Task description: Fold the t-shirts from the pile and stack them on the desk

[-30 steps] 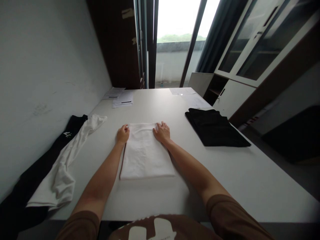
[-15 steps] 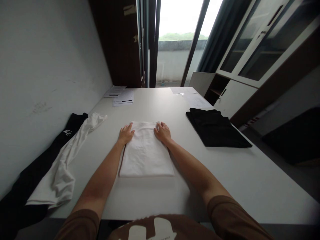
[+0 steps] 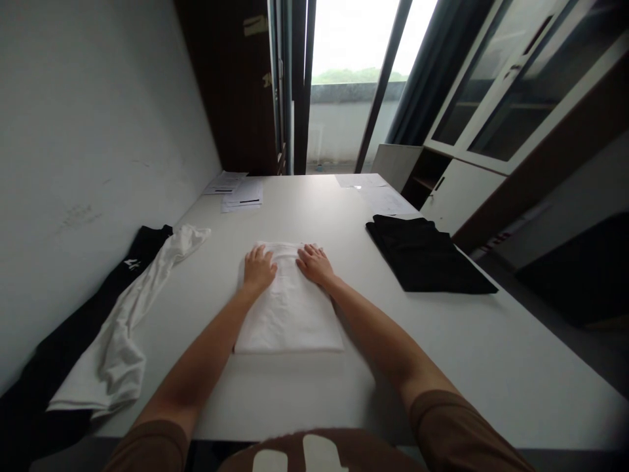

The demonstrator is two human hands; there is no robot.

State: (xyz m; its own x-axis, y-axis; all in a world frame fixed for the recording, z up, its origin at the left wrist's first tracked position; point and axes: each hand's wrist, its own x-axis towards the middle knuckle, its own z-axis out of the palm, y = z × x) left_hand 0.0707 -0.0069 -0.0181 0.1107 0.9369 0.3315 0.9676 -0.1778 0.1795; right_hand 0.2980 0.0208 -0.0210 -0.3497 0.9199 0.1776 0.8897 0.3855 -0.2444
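Note:
A white garment [image 3: 289, 321], folded into a neat rectangle, lies flat on the white table [image 3: 413, 367] in front of me. On its far left corner rests my left hand [image 3: 259, 267], palm down with the fingers spread. My right hand [image 3: 315, 264] lies flat on the far right part of the same cloth, fingers stretched out. Both hands press on the fabric without gripping it. The exact kind of garment cannot be made out in its folded form.
To the right lies a folded black garment [image 3: 427, 255]. Along the left wall a crumpled white garment [image 3: 122, 347] lies over a black one [image 3: 113, 278]. Paper sheets [image 3: 243, 195] sit at the far left, more sheets [image 3: 383, 196] at the far right. A cabinet [image 3: 466, 190] stands beyond the table.
My left hand has moved inward from the cloth's left edge onto its top. My right hand has shifted slightly left onto the cloth.

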